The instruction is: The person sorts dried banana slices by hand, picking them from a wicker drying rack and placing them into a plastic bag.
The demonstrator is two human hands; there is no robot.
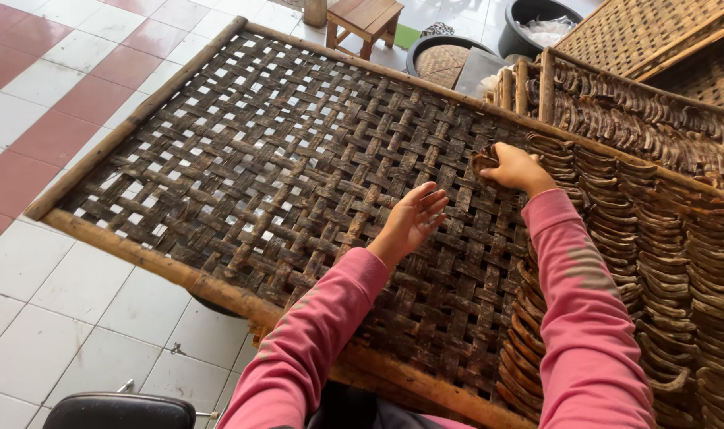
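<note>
Woven bamboo rack, dark and worn, lay tilted over tiled floor. Left hand rested open, palm down, at 6 o'clock. Right hand closed on curved brown strip, at 3 o'clock, beside packed strip rows. Seemingly mid-placing; next called for snug alignment.

Both arms were covered by long pink sleeves of a soft knit fabric, reaching down to the wrists with plain ribbed cuffs. The right sleeve carried a dull greyish-brown smear along the forearm, and the left sleeve showed fainter darker marks of the same kind near the elbow. The left hand and right hand were bare, with no gloves, rings or watch visible.
</note>
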